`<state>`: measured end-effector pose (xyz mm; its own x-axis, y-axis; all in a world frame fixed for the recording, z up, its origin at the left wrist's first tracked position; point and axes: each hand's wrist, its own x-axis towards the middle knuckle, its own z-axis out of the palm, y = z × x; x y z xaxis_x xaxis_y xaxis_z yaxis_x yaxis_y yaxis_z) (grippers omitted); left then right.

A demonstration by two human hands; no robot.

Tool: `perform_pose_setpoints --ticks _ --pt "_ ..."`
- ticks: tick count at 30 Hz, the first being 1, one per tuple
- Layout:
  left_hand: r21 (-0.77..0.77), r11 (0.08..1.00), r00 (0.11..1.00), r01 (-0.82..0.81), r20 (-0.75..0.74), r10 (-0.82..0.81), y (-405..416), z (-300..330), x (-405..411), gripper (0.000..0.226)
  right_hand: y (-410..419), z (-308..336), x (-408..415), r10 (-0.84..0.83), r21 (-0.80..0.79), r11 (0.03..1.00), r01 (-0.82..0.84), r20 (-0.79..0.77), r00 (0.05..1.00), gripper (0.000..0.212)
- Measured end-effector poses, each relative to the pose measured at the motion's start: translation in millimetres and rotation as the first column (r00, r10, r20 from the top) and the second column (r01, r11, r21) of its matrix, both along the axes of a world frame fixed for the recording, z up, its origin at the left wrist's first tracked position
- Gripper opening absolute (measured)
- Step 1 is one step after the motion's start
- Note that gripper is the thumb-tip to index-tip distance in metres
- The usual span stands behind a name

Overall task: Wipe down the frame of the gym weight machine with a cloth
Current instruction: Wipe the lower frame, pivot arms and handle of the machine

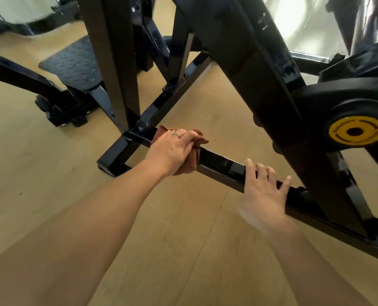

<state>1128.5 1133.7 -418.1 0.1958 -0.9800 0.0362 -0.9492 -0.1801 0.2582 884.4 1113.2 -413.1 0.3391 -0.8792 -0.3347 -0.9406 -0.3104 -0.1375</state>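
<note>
Head view. The weight machine frame [223, 166] is built of square-section steel tubing with a glossy black painted finish that reflects light along its flat faces. Its low base bar runs diagonally, with its long axis from the upper left, where it meets a bolted cross joint [142, 127], down to the lower right edge of the view. A second base tube crosses at that joint and ends in a squared foot on the floor. A wide black upright member slopes across the right half of the view, ending beside a round black pivot housing with a yellow circular label [355, 130]. A textured black rubber foot plate [74, 62] sits at upper left. The floor [51, 184] is pale wood-grain plank, matte.

The cloth [192, 151] is a rust-brown, soft, bunched fabric, draped over the base bar just right of the cross joint. The left hand [172, 149] has its grip clamped on the cloth, fingers curled over the top of the bar and pressing the fabric against it; a ring shows on one finger.

The right hand [264, 191] lies further down the same bar, well apart from the cloth. Its grip is apart: the fingers are spread and nearly straight, resting on the bar's top face, with the palm against the near side.
</note>
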Motion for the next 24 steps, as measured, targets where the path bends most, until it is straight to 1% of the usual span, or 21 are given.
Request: perform_pose_setpoints --ticks 2,4,7,11,14,15,16,18,19,20,21,22,24 --pt "-0.034 0.996 0.997 -0.078 0.013 0.079 -1.2 -3.3 1.6 0.028 -3.2 0.2 11.9 0.051 0.003 0.999 -0.051 0.01 0.999 0.105" --pt "-0.084 0.994 0.994 -0.075 0.076 0.081 -1.1 -6.5 -14.3 0.024 -8.2 3.0 24.2 0.08 0.033 0.996 -0.081 0.039 0.996 0.101" --pt "-0.13 0.99 0.995 0.048 0.095 -0.035 8.5 -10.4 -39.7 0.032 -10.4 5.4 43.4 0.124 0.044 0.991 -0.127 0.07 0.99 0.1" --pt "-0.134 0.981 0.985 0.143 0.112 -0.129 18.2 -19.1 -51.3 0.045 -6.2 1.0 58.6 0.133 0.015 0.991 -0.134 0.034 0.99 0.103" --pt "-0.114 0.959 0.95 0.259 0.207 -0.233 36.0 -12.9 -31.5 0.054 -1.9 -2.1 60.5 0.141 -0.041 0.989 -0.142 -0.015 0.99 0.108" --pt "-0.115 0.958 0.944 0.262 0.239 -0.229 43.6 -11.1 -18.3 0.058 -1.0 -2.2 59.8 0.144 -0.052 0.988 -0.146 -0.032 0.989 0.11" --pt "-0.113 0.968 0.949 0.222 0.252 -0.189 52.7 -9.1 -2.8 0.06 0.2 -1.9 59.7 0.146 -0.056 0.987 -0.149 -0.048 0.988 0.111" --pt "-0.112 0.99 0.972 0.091 0.226 -0.063 71.3 -6.6 30.6 0.064 1.6 -1.3 62.0 0.147 -0.062 0.986 -0.152 -0.079 0.986 0.111" --pt "-0.123 0.992 0.986 0.018 0.168 0.003 80.7 -4.5 46.4 0.063 2.3 -0.7 64.2 0.144 -0.066 0.986 -0.15 -0.093 0.985 0.11" --pt "-0.132 0.988 0.995 -0.076 0.056 0.084 89.6 -0.1 59.4 0.056 3.1 -0.6 66.3 0.136 -0.072 0.987 -0.143 -0.103 0.985 0.11" --pt "-0.137 0.975 0.984 -0.175 -0.054 0.169 97.8 3.1 70.5 0.048 3.7 -1.0 68.1 0.127 -0.077 0.988 -0.135 -0.109 0.986 0.109" --pt "-0.142 0.949 0.956 -0.281 -0.123 0.265 104.8 6.6 78.4 0.046 4.6 -1.4 69.7 0.118 -0.084 0.988 -0.127 -0.112 0.987 0.109" --pt "-0.135 0.872 0.881 -0.471 -0.127 0.456 111.9 11.9 90.9 0.05 5.3 -2.5 71.1 0.108 -0.095 0.988 -0.118 -0.108 0.988 0.109"
